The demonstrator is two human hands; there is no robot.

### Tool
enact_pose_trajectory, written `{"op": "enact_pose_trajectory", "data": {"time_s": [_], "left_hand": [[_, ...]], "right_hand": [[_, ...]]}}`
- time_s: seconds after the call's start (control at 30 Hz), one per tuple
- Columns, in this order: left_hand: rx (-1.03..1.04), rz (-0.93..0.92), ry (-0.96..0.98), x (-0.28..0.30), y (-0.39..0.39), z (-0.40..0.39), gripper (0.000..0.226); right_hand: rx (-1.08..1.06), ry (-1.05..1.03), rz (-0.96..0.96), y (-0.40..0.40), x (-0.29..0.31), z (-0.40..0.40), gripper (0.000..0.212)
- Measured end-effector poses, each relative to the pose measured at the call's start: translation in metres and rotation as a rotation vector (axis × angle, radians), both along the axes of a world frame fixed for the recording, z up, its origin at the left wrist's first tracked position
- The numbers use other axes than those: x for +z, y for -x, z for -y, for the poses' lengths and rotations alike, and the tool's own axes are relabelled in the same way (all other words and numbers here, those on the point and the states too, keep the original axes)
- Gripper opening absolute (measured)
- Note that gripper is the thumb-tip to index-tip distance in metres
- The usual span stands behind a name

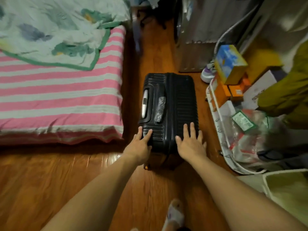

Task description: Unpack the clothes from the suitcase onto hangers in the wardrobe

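1. Suitcase: black, ribbed hard shell, shut, lying on the wooden floor at the centre of my view, its long side running from 6 toward 12 o'clock. No clothes, hangers or wardrobe show yet, so I judge the unpacking has not begun.
2. Bed: pink-striped sheet, at 9 o'clock, just beside the case. If the lid swings that way it could hit the mattress edge and stop half open.
3. Clutter at 3 o'clock: a clear zip bag of packets and stacked boxes sit near the case. Sliding it right could topple them.
4. My right hand: flat, fingers spread and straight on the near right part of the shell, gripping nothing.
5. My left hand: fingers laid straight on the near left ribs, below the handle, also holding nothing.
6. Risk: with only flat palms on smooth plastic, a push could let the case skid on the glossy boards or let my hands slip off.
7. My slippered foot at 6 o'clock stands near the case's end, where it could get bumped.
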State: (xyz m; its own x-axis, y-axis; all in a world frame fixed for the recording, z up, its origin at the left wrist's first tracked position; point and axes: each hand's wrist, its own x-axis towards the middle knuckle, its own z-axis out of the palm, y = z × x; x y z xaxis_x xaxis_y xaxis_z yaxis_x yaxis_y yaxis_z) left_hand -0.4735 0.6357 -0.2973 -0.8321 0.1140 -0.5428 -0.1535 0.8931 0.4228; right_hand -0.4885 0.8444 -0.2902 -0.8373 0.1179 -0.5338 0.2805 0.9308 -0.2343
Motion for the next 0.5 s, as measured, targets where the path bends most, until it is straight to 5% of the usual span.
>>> {"op": "enact_pose_trajectory", "data": {"time_s": [0.27, 0.5], "left_hand": [[-0.092, -0.034, 0.047, -0.003, 0.226, -0.041, 0.066], [-0.200, -0.104, 0.080, -0.011, 0.399, -0.093, 0.070]], "right_hand": [[-0.140, 0.040, -0.003, 0.218, -0.005, -0.043, 0.064], [-0.195, -0.151, -0.043, 0.380, 0.002, -0.088, 0.065]]}}
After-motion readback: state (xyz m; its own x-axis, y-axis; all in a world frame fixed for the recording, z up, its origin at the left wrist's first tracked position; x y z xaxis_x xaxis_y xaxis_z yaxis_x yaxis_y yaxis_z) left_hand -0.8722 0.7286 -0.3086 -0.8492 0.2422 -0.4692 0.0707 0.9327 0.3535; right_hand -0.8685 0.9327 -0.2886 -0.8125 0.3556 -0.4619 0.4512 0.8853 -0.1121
